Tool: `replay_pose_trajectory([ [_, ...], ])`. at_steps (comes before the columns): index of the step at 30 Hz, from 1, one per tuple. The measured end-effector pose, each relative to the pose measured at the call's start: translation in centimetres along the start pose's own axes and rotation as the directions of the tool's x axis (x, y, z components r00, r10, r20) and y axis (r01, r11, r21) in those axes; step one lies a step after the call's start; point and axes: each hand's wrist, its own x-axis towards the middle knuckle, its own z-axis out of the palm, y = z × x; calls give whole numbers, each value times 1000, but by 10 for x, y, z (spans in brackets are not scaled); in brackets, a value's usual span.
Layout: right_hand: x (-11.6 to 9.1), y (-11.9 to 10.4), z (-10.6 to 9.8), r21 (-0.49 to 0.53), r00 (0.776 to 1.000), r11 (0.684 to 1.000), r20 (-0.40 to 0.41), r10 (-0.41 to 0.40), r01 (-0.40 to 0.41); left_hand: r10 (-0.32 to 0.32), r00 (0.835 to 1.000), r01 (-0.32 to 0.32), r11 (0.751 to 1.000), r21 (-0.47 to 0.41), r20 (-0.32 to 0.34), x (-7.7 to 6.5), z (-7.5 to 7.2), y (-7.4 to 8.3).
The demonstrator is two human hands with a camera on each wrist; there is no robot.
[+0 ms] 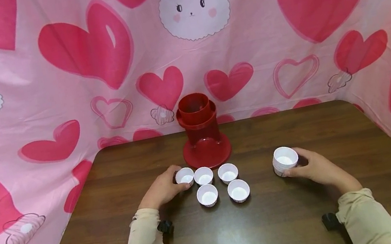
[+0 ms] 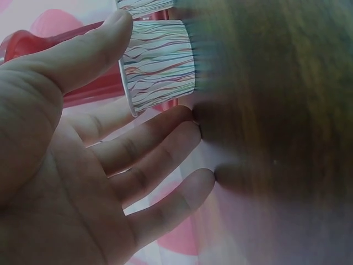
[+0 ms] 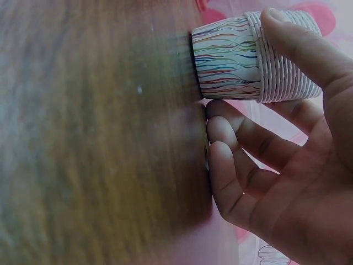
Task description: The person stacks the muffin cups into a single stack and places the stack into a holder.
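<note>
My left hand [image 1: 164,188] pinches a small white paper baking cup [image 1: 184,176] at the left end of the back row, thumb at its near side. Coloured wavy lines run over the cup's wall [image 2: 162,66] in the left wrist view, where the other fingertips touch the table. My right hand [image 1: 319,170] holds a stack of nested baking cups [image 1: 285,160] on the right. Many rims are layered at the top of that stack [image 3: 226,61] in the right wrist view, its base on the table and my thumb across the rims.
Between my hands stand several open cups: two in the back row [image 1: 203,176] [image 1: 228,173] and two nearer ones [image 1: 207,195] [image 1: 238,191]. Behind them is a red plastic holder [image 1: 207,155] with a round base. A pink heart-print cloth [image 1: 258,32] hangs around the brown table [image 1: 276,225].
</note>
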Motion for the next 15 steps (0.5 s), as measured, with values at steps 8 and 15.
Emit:
replay_pose_trajectory([
  [8,-1,2,0,10,1000,1000,-5,-1,1,19,1000,-19,1000,-11,-11,2,0,-2],
  [15,0,1,0,16,1000,1000,-5,-14,14,28,997,-30,999,-32,-70,2,-3,-4],
])
